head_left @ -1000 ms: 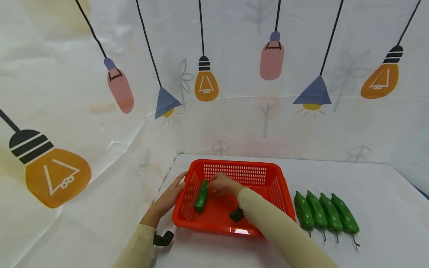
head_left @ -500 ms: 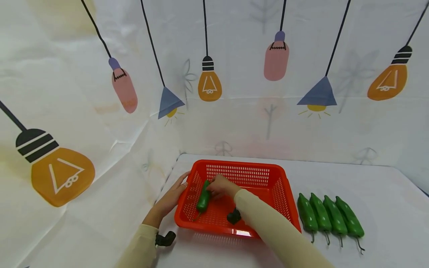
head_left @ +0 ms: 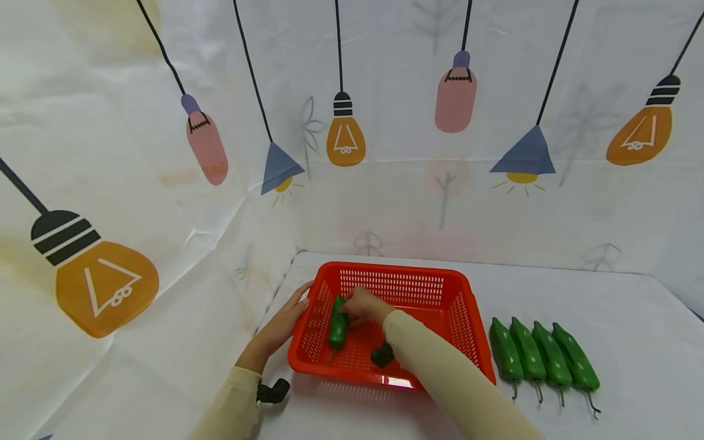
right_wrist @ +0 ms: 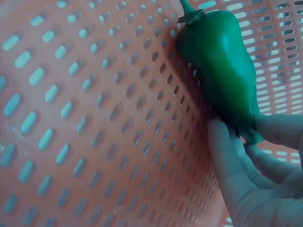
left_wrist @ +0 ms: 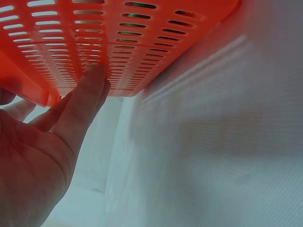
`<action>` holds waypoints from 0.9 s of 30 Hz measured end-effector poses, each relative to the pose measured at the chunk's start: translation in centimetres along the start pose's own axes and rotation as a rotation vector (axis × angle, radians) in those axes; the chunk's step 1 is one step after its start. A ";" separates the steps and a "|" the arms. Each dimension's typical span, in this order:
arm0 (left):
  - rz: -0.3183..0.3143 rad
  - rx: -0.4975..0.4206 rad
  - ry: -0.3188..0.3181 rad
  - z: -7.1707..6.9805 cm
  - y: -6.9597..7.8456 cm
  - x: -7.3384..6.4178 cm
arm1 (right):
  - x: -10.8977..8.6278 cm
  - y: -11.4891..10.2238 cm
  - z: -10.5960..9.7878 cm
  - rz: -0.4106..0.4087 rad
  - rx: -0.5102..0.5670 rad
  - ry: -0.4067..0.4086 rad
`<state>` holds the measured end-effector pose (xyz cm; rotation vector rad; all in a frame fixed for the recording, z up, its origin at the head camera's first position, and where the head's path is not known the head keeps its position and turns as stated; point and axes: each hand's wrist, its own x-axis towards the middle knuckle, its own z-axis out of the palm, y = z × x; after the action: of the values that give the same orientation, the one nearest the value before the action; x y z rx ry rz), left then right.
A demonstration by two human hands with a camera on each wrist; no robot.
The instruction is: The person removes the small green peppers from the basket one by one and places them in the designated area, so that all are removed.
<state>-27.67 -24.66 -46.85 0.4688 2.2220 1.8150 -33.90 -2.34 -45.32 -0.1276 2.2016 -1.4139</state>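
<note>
Inside the red plastic basket point(head_left: 352, 374) lies a green chili pepper point(head_left: 338, 333), along its left side with the stem toward me. My right hand point(head_left: 367, 307) reaches into the basket and pinches the pepper's narrow tip. The right wrist view shows the thumb point(right_wrist: 279, 130) on one side of that tip and fingers on the other, close over the perforated floor. My left hand point(head_left: 279, 324) rests against the basket's left side. In the left wrist view its fingers are extended, and one fingertip touches the slotted outer wall point(left_wrist: 137, 42).
Several green chili peppers point(head_left: 531, 351) lie in a row on the white table point(head_left: 632, 348), just right of the basket, stems toward me. A white sheet point(head_left: 401, 201) printed with lamps stands behind the table and along its left side.
My right hand has come onto the pepper's tip and taken hold of it. The pepper has turned slightly, its stem end swinging right. My left hand stays at the basket's side.
</note>
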 end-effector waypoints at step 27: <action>0.001 0.010 0.017 0.0 0.1 0.0 | -1.4 0.3 -2.3 -0.031 0.027 -0.005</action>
<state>-27.66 -24.59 -46.75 0.4582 2.2429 1.8164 -33.71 0.14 -44.30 -0.1558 2.1848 -1.4575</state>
